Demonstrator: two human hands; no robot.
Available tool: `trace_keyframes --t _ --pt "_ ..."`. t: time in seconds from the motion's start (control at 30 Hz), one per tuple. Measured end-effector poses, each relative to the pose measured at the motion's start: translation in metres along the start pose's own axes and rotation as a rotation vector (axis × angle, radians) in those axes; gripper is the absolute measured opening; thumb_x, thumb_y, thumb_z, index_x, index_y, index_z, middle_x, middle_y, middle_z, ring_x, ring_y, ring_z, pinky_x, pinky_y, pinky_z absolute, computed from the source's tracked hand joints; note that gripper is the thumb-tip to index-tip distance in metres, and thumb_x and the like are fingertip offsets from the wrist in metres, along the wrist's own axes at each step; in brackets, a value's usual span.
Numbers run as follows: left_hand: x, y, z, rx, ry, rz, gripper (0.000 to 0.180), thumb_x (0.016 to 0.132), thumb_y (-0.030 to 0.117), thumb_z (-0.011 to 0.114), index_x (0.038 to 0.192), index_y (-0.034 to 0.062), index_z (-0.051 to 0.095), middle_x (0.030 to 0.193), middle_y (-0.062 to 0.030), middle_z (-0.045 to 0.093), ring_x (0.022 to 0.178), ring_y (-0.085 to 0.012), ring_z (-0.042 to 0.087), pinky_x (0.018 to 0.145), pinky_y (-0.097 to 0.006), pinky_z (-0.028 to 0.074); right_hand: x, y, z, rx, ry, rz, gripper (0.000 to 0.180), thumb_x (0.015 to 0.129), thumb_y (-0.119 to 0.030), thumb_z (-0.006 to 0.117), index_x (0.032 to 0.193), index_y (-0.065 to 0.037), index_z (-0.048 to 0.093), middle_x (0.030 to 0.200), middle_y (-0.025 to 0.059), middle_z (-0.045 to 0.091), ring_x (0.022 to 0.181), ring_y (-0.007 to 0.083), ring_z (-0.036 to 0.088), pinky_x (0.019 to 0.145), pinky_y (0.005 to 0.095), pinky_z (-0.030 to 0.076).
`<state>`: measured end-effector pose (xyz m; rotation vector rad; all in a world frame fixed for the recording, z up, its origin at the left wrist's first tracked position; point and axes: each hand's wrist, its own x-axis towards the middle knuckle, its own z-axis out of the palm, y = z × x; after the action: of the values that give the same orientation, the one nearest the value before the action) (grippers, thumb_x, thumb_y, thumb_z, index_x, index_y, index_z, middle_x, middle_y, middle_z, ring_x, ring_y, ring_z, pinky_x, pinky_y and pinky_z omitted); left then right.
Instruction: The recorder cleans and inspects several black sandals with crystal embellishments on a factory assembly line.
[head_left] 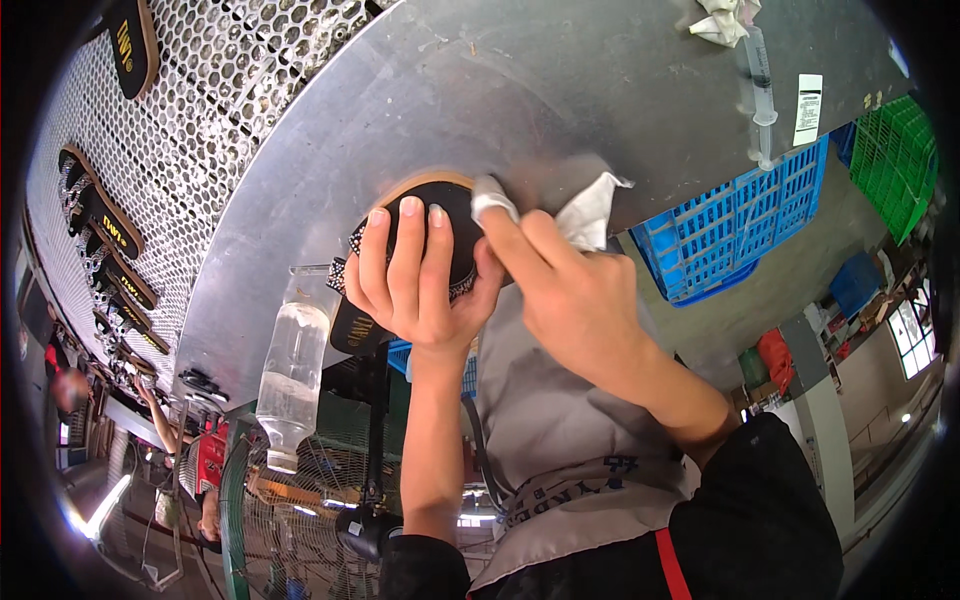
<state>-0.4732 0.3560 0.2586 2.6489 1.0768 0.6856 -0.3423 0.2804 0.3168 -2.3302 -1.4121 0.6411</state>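
under the left hand's (422, 290) slightly spread, gripping fingers lies the black sandal (461, 228); at its rim, the right hand's (585, 300) index fingertip wears white cloth (590, 212); whether other fingers pinch it, i can't tell. light, even strokes should suit.

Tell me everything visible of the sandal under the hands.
The sandal has a black insole facing up, a tan rim at its far end, gold print at its near end and dark, glittering straps. It sits slanted at the near edge of the metal table. The left hand holds it across the middle; the right hand presses white cloth to its far edge. Its underside is hidden.
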Motion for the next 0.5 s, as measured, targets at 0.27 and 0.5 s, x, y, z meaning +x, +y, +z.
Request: trace_keyframes --t 0.27,0.5 --pt "0.0 -0.007 -0.004 -0.01 0.014 -0.003 0.034 0.083 0.029 0.074 0.111 0.0097 0.075 0.126 -0.0066 0.071 0.122 -0.0307 0.063 0.105 -0.046 0.038 -0.006 -0.006 0.0 -0.05 -0.045 -0.001 0.046 0.084 -0.015 0.065 0.13 -0.014 0.062 0.087 -0.001 0.051 0.049 0.012 0.059 0.041 0.0266 0.043" --pt "0.001 -0.011 -0.006 -0.004 0.014 -0.007 0.035 0.082 0.029 0.075 0.111 0.0101 0.075 0.127 -0.0063 0.071 0.123 -0.0304 0.062 0.105 -0.046 0.038 0.011 -0.014 0.012 -0.064 0.036 -0.079 0.047 0.084 -0.017 0.066 0.13 -0.014 0.06 0.086 -0.0013 0.048 0.047 0.0098 0.057 0.039 0.0265 0.041"
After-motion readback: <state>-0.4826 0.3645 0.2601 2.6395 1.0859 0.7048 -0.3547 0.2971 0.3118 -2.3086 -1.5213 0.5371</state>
